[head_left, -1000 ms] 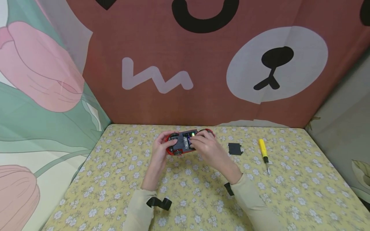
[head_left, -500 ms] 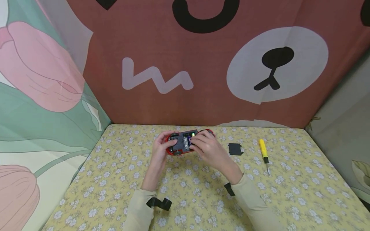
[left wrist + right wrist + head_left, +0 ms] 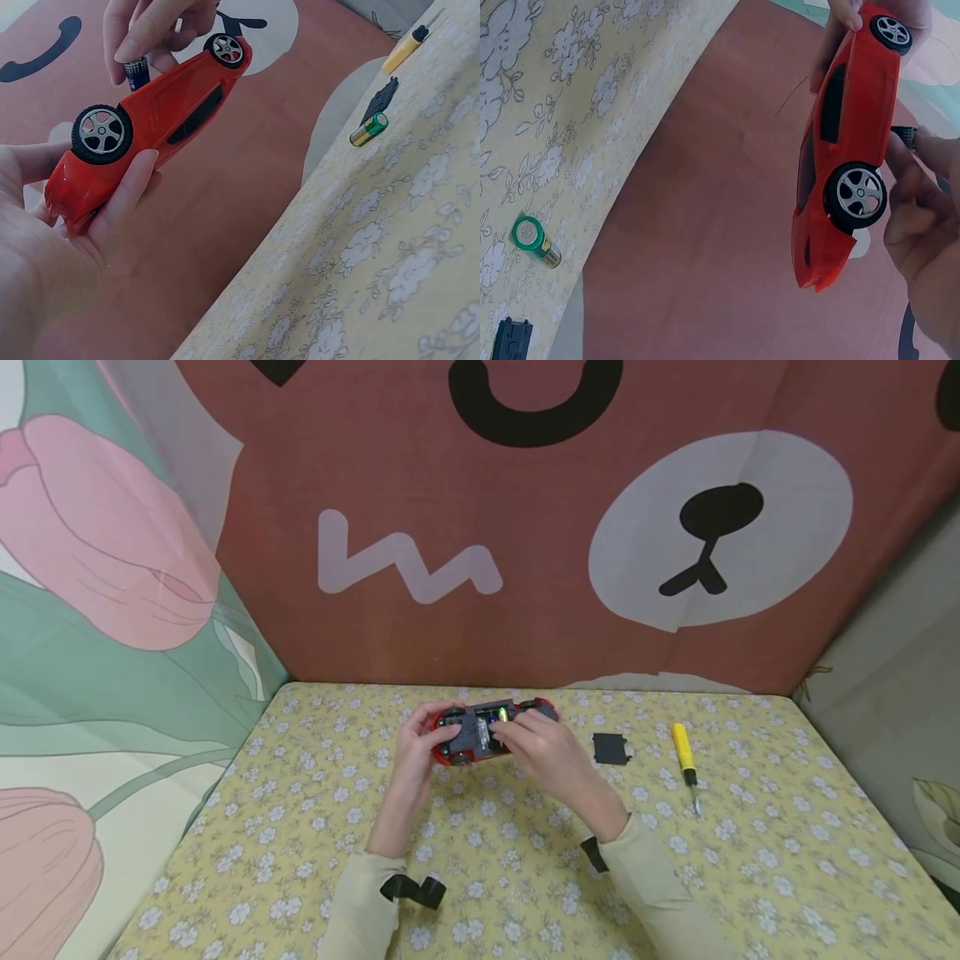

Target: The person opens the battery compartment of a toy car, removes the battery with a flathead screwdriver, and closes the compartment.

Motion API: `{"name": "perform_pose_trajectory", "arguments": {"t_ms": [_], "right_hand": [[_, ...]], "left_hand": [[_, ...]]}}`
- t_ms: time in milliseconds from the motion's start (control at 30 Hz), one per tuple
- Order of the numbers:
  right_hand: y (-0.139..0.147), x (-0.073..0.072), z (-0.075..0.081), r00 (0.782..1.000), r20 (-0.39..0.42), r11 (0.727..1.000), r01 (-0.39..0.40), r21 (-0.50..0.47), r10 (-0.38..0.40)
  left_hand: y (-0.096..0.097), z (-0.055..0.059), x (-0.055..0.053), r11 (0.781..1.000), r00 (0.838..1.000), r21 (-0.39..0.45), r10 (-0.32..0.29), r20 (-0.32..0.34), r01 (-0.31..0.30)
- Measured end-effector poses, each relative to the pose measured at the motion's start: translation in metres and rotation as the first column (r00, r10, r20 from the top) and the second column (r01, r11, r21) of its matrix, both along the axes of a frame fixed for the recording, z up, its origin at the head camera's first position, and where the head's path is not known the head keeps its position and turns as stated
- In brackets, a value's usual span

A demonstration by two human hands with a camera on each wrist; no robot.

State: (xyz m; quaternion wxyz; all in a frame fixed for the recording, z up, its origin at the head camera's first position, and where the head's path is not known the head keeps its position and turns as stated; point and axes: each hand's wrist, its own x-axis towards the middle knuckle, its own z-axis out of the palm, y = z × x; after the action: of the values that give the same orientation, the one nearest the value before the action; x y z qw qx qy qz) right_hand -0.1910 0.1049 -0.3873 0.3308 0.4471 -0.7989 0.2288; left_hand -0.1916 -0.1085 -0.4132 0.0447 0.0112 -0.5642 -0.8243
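Observation:
My left hand (image 3: pixel 415 745) grips a red toy car (image 3: pixel 467 737) by one end, its dark underside facing up in the head view. The thumb lies across that underside. An uncovered battery compartment (image 3: pixel 483 723) shows there, with a green and gold battery (image 3: pixel 503 715) in it. My right hand (image 3: pixel 542 747) pinches a dark battery (image 3: pixel 137 75) between thumb and fingers. In the left wrist view this battery stands on end at the car's underside, partly covered by the fingertips. The right wrist view shows its end (image 3: pixel 905 137) close beside the red body.
A green and gold battery (image 3: pixel 370 130) lies on the flowered tablecloth (image 3: pixel 465 860). Near it is a black battery cover (image 3: pixel 611 748), with a yellow-handled screwdriver (image 3: pixel 683 752) farther right. A brown printed cloth (image 3: pixel 412 643) hangs behind the table.
My right fingers have shifted slightly down from the compartment's far side, showing more of the compartment and the car's right end. The left hand keeps its grip on the toy car.

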Motion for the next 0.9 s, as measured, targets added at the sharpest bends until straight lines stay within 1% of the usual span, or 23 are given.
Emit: {"name": "perform_pose_trajectory", "arguments": {"t_ms": [200, 433, 633, 800, 900], "right_hand": [[-0.0008, 0.0022, 0.0005, 0.999, 0.052, 1.000, -0.003, -0.018, 0.003], [0.0010, 0.0046, 0.0013, 0.987, 0.159, 0.999, -0.026, -0.035, 0.031], [-0.0003, 0.0059, 0.0018, 0.975, 0.220, 0.998, -0.006, -0.063, 0.020], [-0.0015, 0.0060, 0.0021, 0.965, 0.264, 0.998, 0.018, -0.065, -0.001], [-0.0014, 0.0057, 0.0027, 0.961, 0.277, 0.996, 0.031, -0.079, -0.008]], "left_hand": [[0.0008, -0.0013, 0.0007, 1.000, 1.000, -0.005, -0.011, -0.001, 0.011], [0.0022, -0.0030, -0.0001, 1.000, 1.000, -0.005, -0.019, 0.003, 0.019], [0.0032, -0.0033, 0.0006, 1.000, 1.000, 0.002, -0.023, 0.010, 0.023], [0.0037, -0.0035, 0.0006, 1.000, 1.000, 0.002, -0.026, 0.005, 0.026], [0.0037, -0.0039, 0.0004, 1.000, 1.000, 0.001, -0.029, 0.001, 0.029]]}}
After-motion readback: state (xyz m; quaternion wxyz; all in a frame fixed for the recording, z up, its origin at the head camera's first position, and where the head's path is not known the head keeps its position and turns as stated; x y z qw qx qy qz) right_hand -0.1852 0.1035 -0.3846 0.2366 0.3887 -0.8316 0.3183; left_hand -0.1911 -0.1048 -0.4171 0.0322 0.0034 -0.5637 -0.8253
